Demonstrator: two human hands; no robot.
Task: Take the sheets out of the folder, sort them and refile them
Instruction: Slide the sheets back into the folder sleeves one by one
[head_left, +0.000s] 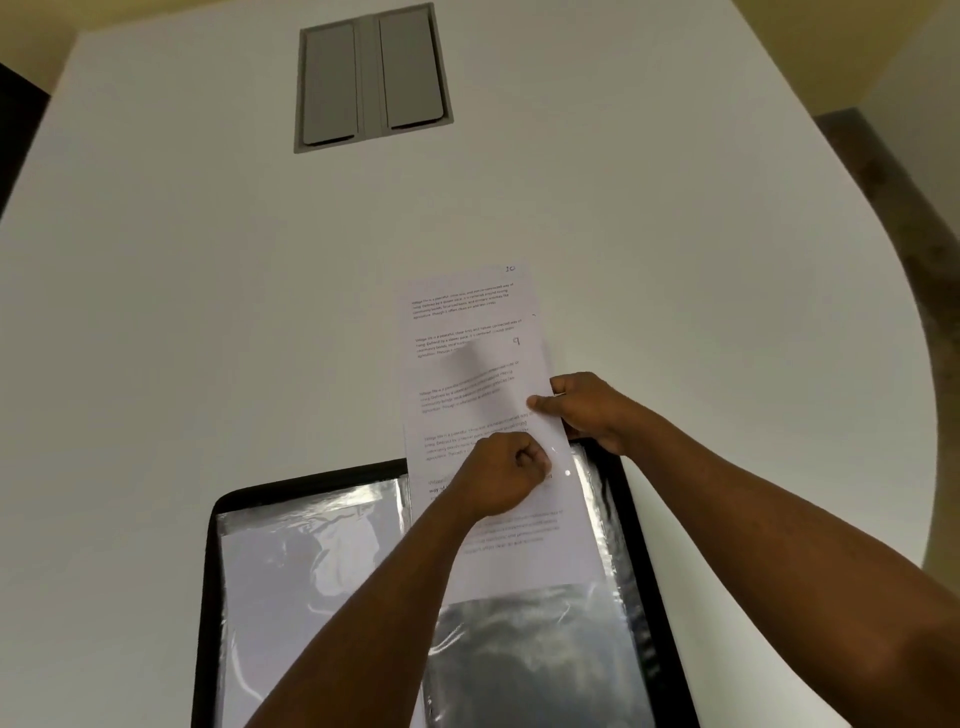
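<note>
An open black folder (639, 525) with clear plastic sleeves lies at the near edge of the white table (208, 312). Several printed sheets (467, 322) fan out in a staggered pile from the folder's right page toward the table's middle; the farthest is marked 10, another 9. My left hand (501, 480) has curled fingers and pinches a sheet near the folder's top edge. My right hand (589, 408) pinches the right edge of the sheets between thumb and fingers. The left page holds a plastic sleeve (306, 571) with a white sheet inside.
A grey recessed cable hatch (371, 78) with two flaps sits at the far middle of the table. The table's right edge curves round, with dark floor (893, 218) beyond it.
</note>
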